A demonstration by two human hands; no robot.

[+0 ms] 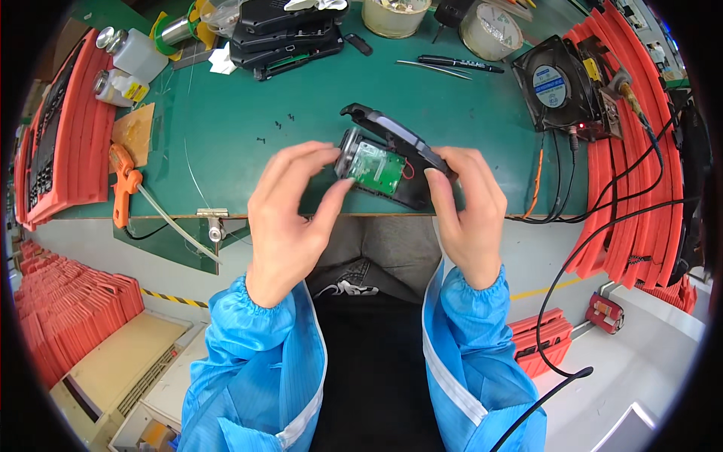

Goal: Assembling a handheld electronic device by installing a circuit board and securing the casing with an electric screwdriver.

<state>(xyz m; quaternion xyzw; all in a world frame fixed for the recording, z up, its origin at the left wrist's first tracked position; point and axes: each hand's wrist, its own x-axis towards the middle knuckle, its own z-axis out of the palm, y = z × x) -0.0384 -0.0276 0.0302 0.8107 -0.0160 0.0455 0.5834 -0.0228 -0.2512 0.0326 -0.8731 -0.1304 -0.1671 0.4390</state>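
Black device [413, 194] opened in two halves at the near edge of the table [241, 158], between the person's hands. Long axis runs aslant, from far left to near right; the clear end piece [350, 151] points left, toward the left hand [292, 207]. Cover [399, 134] tilted up along the far side, its length roughly parallel to the lower half. Circuit board [380, 169], green, faces up; thin red wire [409, 170] loops at its right end.

Left hand: thumb and fingers part-open in a curve, tips on either side of the device's left end. Right hand [473, 207]: thumb and fingers nearly together, pinching the cover's right end.

Writing: round blue label [550, 86] on the fan [531, 98], printed in white; yellow label [136, 92] on a small bottle [113, 88]; pale lettering on the marker [460, 63]. Board markings too small to read.

Around: loose dark screws [279, 125] beyond the left hand; tweezers [434, 70] beside the marker; stacked black housings [286, 34] at the far side; orange glue gun [126, 179] at left; red foam trays [621, 188] at right. Fingers hide parts of both ends; the raised cover screens some of the lower half's far side.
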